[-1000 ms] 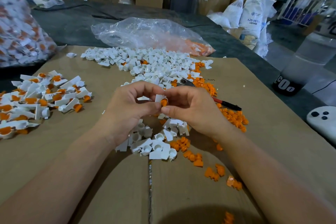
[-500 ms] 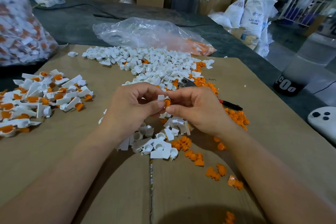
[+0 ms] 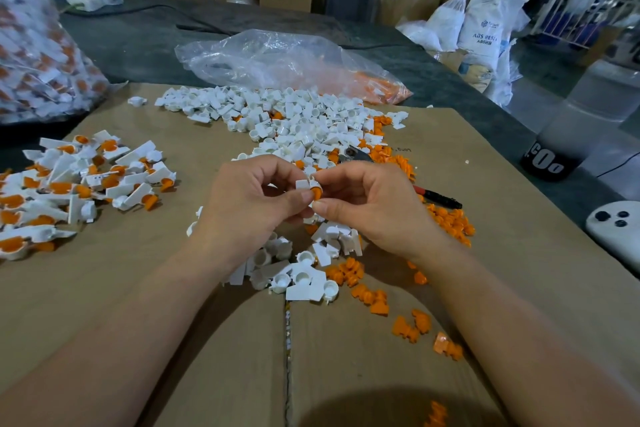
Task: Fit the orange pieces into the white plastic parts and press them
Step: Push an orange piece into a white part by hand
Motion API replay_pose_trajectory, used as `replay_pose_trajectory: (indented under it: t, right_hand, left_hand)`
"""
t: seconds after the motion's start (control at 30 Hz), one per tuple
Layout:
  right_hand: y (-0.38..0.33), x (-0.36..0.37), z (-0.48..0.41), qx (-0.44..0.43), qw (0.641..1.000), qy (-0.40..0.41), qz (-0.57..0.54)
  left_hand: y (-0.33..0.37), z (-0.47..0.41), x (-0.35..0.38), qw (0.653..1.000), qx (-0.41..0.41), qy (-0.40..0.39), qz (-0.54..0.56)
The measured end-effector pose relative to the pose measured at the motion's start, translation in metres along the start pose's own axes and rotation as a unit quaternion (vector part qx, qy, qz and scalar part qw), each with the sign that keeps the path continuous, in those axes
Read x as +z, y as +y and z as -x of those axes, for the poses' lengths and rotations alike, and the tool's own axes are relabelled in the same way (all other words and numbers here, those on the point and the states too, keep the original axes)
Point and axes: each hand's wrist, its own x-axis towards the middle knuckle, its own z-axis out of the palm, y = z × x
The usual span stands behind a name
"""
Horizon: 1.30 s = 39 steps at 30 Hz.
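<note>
Covering most of the dark surface [image 3: 138, 42] before us is a flat sheet of cardboard [image 3: 502, 191], and our work lies on it. At the far left bulges a big clear sack [image 3: 31, 55] stuffed with white-and-orange items. A crumpled plastic bag [image 3: 277, 59] lies across the far side, with orange showing through its right end. Just this side of it spreads the broad pile of white parts [image 3: 294, 118]. To our left sits a heap of assembled pieces [image 3: 69, 180], white with orange set in them. A trail of loose orange pieces [image 3: 446, 218] runs down the right of the white pile. A tall bottle [image 3: 568, 135] and a white controller [image 3: 616, 229] sit off the cardboard at the right. Our left hand [image 3: 242, 204] and right hand [image 3: 374, 204] meet in the middle, fingers curled, above a small cluster of white parts [image 3: 298, 274]. A red-and-black tool [image 3: 440, 198] lies just behind the right hand. Smallest of all, between our fingertips: the left hand pinches a white part [image 3: 302, 184], and the right hand pinches the orange piece [image 3: 316, 191] seated in its ring.
</note>
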Motion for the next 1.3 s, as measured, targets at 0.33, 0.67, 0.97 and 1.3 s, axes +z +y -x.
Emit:
replay_pose_trajectory:
  t: [0.33, 0.67, 0.97, 1.3]
  right_hand:
    - [0.001, 0.002, 0.000, -0.048, 0.999, 0.013, -0.010]
    - [0.010, 0.005, -0.001, -0.146, 0.987, 0.053, 0.051]
    - [0.009, 0.005, -0.002, -0.133, 0.990, 0.042, 0.021]
    - [0.012, 0.005, -0.003, -0.125, 0.992, 0.024, 0.007]
  left_hand:
    - [0.002, -0.001, -0.001, 0.998, -0.034, -0.010, 0.056]
    - [0.005, -0.004, -0.003, 0.983, -0.137, -0.030, 0.122]
    - [0.006, -0.005, -0.004, 0.975, -0.161, -0.024, 0.149]
    - [0.009, -0.006, -0.004, 0.969, -0.181, -0.020, 0.169]
